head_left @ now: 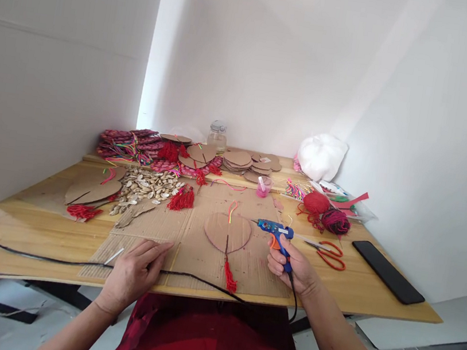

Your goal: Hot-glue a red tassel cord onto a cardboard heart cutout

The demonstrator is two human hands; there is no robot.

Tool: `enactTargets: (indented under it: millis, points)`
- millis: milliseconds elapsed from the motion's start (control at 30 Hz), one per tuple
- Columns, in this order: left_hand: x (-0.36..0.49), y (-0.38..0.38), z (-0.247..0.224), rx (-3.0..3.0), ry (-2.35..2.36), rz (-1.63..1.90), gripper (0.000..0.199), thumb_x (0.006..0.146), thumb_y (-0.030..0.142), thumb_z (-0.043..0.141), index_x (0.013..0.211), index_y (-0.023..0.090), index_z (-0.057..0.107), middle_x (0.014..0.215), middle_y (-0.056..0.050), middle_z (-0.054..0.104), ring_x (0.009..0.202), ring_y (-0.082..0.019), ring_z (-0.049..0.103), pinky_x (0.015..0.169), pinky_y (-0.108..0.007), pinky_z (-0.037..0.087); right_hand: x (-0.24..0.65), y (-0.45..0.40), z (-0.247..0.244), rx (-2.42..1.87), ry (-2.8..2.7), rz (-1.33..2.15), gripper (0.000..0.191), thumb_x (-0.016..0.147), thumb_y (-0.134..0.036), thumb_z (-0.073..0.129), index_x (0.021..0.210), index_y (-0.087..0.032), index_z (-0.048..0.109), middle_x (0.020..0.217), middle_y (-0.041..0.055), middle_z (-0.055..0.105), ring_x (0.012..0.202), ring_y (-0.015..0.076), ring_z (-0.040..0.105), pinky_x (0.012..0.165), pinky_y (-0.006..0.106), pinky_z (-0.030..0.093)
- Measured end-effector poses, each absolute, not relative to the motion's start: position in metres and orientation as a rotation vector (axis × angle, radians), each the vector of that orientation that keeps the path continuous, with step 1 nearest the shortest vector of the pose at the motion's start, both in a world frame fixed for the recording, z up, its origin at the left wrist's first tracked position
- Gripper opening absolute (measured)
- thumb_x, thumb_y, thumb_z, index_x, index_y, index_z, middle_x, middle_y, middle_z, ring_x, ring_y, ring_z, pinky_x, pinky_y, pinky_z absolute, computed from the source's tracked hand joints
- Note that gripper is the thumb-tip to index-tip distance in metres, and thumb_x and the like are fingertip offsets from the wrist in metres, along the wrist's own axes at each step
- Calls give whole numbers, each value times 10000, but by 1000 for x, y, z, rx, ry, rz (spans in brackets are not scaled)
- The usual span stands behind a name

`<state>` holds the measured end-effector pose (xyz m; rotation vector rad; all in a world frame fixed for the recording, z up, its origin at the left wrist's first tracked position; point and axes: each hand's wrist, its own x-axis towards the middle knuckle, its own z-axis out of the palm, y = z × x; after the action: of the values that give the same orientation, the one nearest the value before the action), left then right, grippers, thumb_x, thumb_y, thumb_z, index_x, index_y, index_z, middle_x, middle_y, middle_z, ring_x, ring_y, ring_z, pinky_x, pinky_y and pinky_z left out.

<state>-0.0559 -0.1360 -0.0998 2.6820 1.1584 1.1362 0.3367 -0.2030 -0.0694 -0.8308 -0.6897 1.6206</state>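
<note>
Head view: glue gun (281, 231) in right fingers (276, 256)

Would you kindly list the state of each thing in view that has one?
Glue gun: held, nozzle pointing left
Right hand: gripping the glue gun
Left hand: palm down, curled
Nearest cardboard disc: flat, tassel attached
Glass jar: lidded, upright
Pink cup: upright
Scissors: lying flat
Red yarn: balled
Shells: heaped

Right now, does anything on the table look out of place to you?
The black cord does, a little: it trails loosely across the near part of the cardboard sheet and passes behind the left hand, so it might get in the way.
</note>
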Motion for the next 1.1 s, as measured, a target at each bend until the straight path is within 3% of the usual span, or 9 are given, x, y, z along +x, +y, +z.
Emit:
enactTargets:
  millis: [333, 533, 900, 1100]
  points:
    - [-53, -133, -101, 2668, 1144, 1218, 234, 988, 185, 536, 1142, 180, 712, 924, -59, 715, 866, -189, 678, 793, -309, 555, 337, -202, -69, -869, -728, 1578, 345, 890, -500, 696, 906, -157, 662, 519, -94, 356, 411, 62, 337, 412, 181, 308]
    - [-45, -139, -86, 2684, 1155, 1301, 232, 969, 151, 526, 1055, 170, 741, 796, -57, 698, 749, -180, 663, 684, -276, 544, 337, -206, -60, -934, -742, 1560, 270, 896, -448, 686, 898, -179, 691, 550, -78, 302, 445, 80, 286, 430, 205, 301]
    - [-44, -135, -91, 2621, 1229, 1218, 267, 949, 148, 515, 1069, 150, 753, 837, -84, 718, 800, -195, 648, 752, -306, 545, 336, -204, -47, -1116, -767, 1513, 328, 960, -440, 504, 799, -234, 702, 601, -75, 85, 562, 156, -29, 450, 327, 75]
    - [-44, -132, -93, 2655, 1193, 1264, 294, 915, 108, 510, 1084, 142, 748, 817, -83, 704, 778, -192, 645, 715, -299, 536, 338, -204, -45, -1144, -823, 1511, 246, 939, -419, 534, 860, -252, 696, 623, -72, 74, 584, 178, -35, 444, 347, 98]
